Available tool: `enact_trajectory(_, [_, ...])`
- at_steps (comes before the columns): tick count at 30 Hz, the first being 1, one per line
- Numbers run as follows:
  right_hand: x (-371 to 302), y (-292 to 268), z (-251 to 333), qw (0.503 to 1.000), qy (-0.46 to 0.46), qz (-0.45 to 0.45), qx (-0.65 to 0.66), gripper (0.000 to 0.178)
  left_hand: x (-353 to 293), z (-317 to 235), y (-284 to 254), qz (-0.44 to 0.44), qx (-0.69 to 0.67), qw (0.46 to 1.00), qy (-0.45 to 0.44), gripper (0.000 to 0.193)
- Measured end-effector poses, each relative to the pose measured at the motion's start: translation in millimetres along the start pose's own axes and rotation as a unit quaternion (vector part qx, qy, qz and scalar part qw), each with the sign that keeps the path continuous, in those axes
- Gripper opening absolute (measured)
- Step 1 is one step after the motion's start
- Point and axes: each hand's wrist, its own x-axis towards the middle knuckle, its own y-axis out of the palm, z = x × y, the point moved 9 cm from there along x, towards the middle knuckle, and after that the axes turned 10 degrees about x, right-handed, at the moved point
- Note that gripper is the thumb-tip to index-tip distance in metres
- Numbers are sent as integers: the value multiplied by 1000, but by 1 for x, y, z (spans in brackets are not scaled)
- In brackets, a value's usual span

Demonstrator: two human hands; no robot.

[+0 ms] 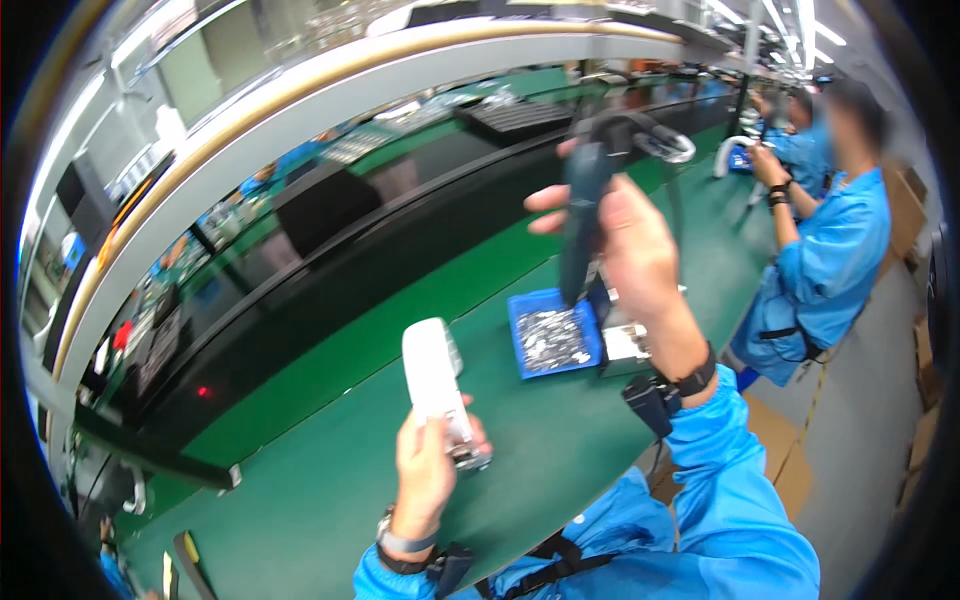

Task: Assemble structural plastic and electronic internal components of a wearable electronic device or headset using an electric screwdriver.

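Observation:
My left hand (425,465) holds a white, rounded, elongated plastic piece (430,365) above the green table; a shiny metallic part shows at its lower end, by my fingers. Raised higher and to the right, my right hand (630,240) is closed around a long, dark, upright tool (582,225), blurred by motion, so its exact kind is unclear. Some fingers show past its far side. Below that tool is a blue tray (523,368) full of small shiny metal pieces. A small container with bright metal parts (627,345) sits beside the tray, partly behind my right wrist.
The green worktable (340,480) curves across the view. A black, shiny conveyor strip (420,200) runs behind it. A dark bar (155,450) juts over the left side. At the right a co-worker in blue (835,265) handles a white curved piece (730,155).

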Motion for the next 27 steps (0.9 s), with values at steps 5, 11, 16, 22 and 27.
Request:
enact_trajectory(5, [-7, -2, 5, 999, 32, 13, 25, 73, -2, -3, 1, -20, 22, 999, 15, 34])
enact_trajectory(11, [-19, -23, 6, 996, 82, -28, -24, 19, -2, -6, 4, -42, 28, 999, 14, 35])
enact_trajectory(16, [-42, -73, 22, 984, -88, -156, -8, 19, 10, -10, 17, -55, 13, 998, 21, 35])
enact_trajectory(22, [-80, -96, 20, 974, -141, -172, -41, 32, 18, -3, 28, -51, 32, 998, 11, 35])
enact_trajectory(27, [-106, -114, 8, 962, -108, -236, -88, 33, 16, -1, 23, -68, 36, 997, 11, 36])
